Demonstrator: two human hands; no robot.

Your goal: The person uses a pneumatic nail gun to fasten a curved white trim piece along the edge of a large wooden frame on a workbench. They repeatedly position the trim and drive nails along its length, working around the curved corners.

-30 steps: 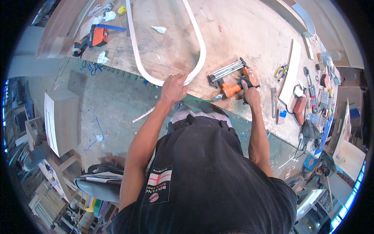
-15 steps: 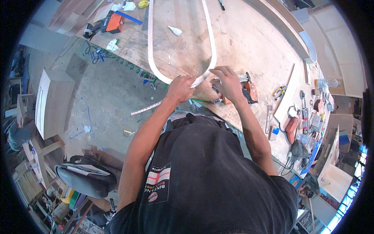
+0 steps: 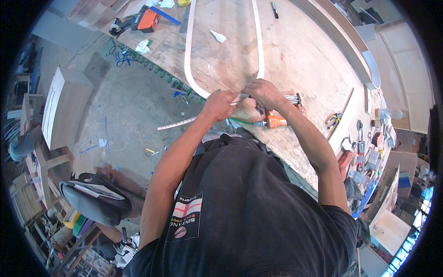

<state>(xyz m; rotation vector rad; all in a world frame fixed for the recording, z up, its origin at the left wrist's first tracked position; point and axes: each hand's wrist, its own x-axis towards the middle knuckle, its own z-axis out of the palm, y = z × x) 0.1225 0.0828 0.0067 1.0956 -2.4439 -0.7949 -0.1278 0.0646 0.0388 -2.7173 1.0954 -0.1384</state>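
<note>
A pale, narrow U-shaped strip (image 3: 188, 51), probably wood, lies on the workbench with its curved end toward me. My left hand (image 3: 220, 105) is closed around the left part of that curve, at the bench edge. My right hand (image 3: 265, 93) has its fingers bent and pressed together on the right part of the curve, hiding the strip there. Between the two hands shows a small greyish flat piece (image 3: 240, 98); whether it belongs to the strip I cannot tell. Just behind my right wrist lies an orange air tool (image 3: 276, 121) with a green hose.
An orange-and-black power tool (image 3: 148, 21) sits at the bench's far left. Yellow-handled pliers (image 3: 333, 121) lie at right, beside a long pale board (image 3: 346, 113). A white marked tape (image 3: 176, 123) extends left below my left hand. A coiled green hose (image 3: 152, 71) hangs along the bench edge.
My right hand has moved a little left, closer to my left hand, and its fingers have closed more. The greyish flat piece now shows between the hands. The whole view has shifted slightly.
</note>
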